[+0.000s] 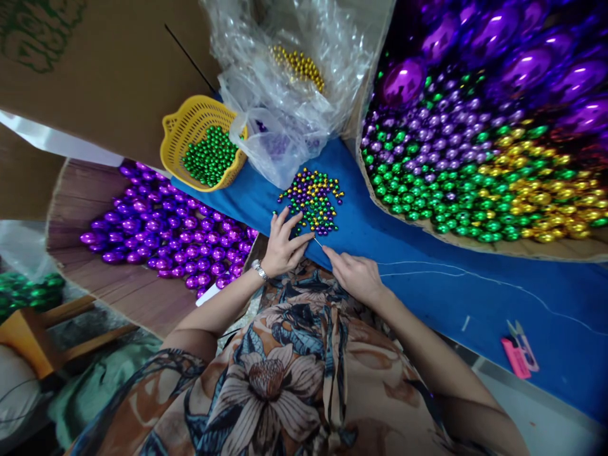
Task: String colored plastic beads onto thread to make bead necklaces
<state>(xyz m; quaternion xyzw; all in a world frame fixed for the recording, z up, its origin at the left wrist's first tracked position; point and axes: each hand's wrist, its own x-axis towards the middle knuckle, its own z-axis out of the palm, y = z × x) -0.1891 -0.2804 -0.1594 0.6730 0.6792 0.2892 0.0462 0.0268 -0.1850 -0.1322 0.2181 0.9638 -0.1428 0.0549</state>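
A small pile of purple, gold and green beads [316, 196] lies on a blue cloth [427, 291]. At the pile's near left edge is my left hand [281, 247], its fingers stretched out and apart. One of its fingertips meets the tip of a thin needle [318, 241]. My right hand [354, 271] is closed on the needle's other end, just below the pile. White thread [422, 263] trails from beside my right hand across the cloth to the right. Whether a bead sits on the needle is too small to tell.
A yellow basket [173, 142] of green beads stands left of the pile, with clear plastic bags [285, 107] behind. Large boxes hold purple ornaments [190, 234] at left and mixed shiny balls [451, 164] at right. Pink-handled snips [520, 351] lie at the right.
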